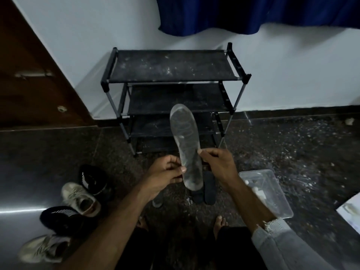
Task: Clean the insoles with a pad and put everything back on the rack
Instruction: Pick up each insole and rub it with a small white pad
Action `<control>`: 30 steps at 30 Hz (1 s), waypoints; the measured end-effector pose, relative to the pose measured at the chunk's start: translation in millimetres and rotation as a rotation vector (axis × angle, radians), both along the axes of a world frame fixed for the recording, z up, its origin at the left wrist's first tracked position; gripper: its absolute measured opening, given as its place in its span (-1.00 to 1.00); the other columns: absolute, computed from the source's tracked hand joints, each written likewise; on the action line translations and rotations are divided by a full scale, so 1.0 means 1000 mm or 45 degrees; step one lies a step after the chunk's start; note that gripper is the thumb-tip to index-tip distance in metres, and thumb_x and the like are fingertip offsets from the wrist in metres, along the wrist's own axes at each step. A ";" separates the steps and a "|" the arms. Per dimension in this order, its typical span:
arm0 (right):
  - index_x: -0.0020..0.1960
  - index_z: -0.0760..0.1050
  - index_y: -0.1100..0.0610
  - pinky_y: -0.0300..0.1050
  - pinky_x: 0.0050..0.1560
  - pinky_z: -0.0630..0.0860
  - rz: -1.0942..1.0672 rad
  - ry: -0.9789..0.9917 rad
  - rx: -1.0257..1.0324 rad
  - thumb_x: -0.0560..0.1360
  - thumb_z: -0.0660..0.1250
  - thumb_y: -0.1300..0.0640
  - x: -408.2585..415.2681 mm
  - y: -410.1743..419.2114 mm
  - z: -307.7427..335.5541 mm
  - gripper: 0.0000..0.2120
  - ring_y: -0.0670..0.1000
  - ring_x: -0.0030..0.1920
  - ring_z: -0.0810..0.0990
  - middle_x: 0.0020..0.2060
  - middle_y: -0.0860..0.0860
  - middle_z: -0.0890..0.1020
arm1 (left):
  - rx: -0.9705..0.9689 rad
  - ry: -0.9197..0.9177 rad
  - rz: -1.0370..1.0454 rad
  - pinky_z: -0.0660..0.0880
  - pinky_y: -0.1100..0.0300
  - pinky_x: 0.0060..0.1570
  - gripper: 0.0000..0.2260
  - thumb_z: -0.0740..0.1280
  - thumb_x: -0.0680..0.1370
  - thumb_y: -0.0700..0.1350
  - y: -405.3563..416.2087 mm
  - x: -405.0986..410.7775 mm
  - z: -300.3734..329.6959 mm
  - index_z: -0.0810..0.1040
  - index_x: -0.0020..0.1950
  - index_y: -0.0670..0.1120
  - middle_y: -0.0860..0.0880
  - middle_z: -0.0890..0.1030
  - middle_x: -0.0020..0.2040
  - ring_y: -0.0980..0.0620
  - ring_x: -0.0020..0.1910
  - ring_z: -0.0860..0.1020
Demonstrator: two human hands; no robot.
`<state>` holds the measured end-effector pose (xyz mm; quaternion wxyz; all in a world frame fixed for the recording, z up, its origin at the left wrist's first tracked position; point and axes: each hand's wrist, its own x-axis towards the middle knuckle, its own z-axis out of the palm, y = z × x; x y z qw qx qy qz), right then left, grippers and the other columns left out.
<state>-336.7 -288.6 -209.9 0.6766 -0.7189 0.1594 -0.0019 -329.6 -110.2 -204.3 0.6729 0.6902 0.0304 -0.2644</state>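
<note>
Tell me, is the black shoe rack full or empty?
Empty. The shoe rack has bare, dusty shelves; the shoes sit on the floor.

Wall [292, 71]: pale, plain, with a dark skirting band at its foot. Floor [292, 152]: dark speckled stone, polished, scattered with pale specks and debris at right; a bright streak of reflected light at lower left. Door [29, 75]: brown wood, at left, fitted with a metal latch [34, 73]. Curtain [233, 14]: deep blue, hanging at top, hem clear of the floor. Lighting: dim overall.
</note>
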 end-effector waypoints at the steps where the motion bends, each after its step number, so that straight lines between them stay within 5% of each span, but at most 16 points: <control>1: -0.21 0.66 0.12 -0.27 -0.30 0.58 0.006 -0.001 0.020 0.52 0.39 0.19 -0.005 0.001 0.003 -0.86 -0.12 -0.33 0.65 -0.35 -0.05 0.69 | 0.010 -0.005 -0.003 0.61 0.21 -0.16 -0.93 0.38 0.52 -0.26 0.003 -0.004 0.002 0.53 -0.02 -0.18 -0.11 0.62 -0.13 0.05 -0.14 0.62; 7: -0.16 0.66 0.14 -0.31 -0.34 0.52 0.069 0.026 0.116 0.51 0.38 0.23 -0.018 0.006 0.006 -0.89 -0.15 -0.31 0.64 -0.32 -0.06 0.70 | -0.270 0.094 0.299 0.59 0.17 -0.09 -0.69 0.21 0.62 0.04 0.006 -0.002 0.003 0.59 -0.05 -0.18 -0.11 0.67 -0.11 -0.03 -0.09 0.64; 14: -0.07 0.65 0.27 -0.27 -0.33 0.54 0.265 0.094 0.161 0.51 0.37 0.23 -0.022 0.021 -0.009 -0.89 -0.09 -0.30 0.64 -0.28 0.00 0.70 | -0.821 0.405 0.517 0.44 -0.11 0.26 -0.34 -0.05 0.59 0.33 0.009 0.022 -0.019 0.47 0.35 -0.12 -0.21 0.57 0.27 -0.19 0.27 0.52; 22: -0.10 0.66 0.23 -0.24 -0.30 0.53 0.366 0.108 0.145 0.49 0.39 0.17 -0.011 0.021 -0.010 -0.87 -0.07 -0.31 0.62 -0.29 0.02 0.68 | -1.172 0.475 0.335 0.24 -0.06 0.44 -0.29 -0.05 0.58 0.34 0.002 0.035 -0.018 0.39 0.42 -0.18 -0.24 0.41 0.42 -0.18 0.41 0.39; 30: -0.09 0.67 0.01 -0.16 -0.05 0.57 0.249 -0.138 -0.429 0.51 0.37 0.14 0.011 0.010 0.016 -0.89 -0.14 -0.05 0.63 -0.08 -0.10 0.64 | -1.187 0.463 0.353 0.36 -0.06 0.31 -0.38 0.05 0.57 0.23 0.006 0.040 -0.016 0.42 0.42 -0.18 -0.25 0.45 0.38 -0.19 0.30 0.48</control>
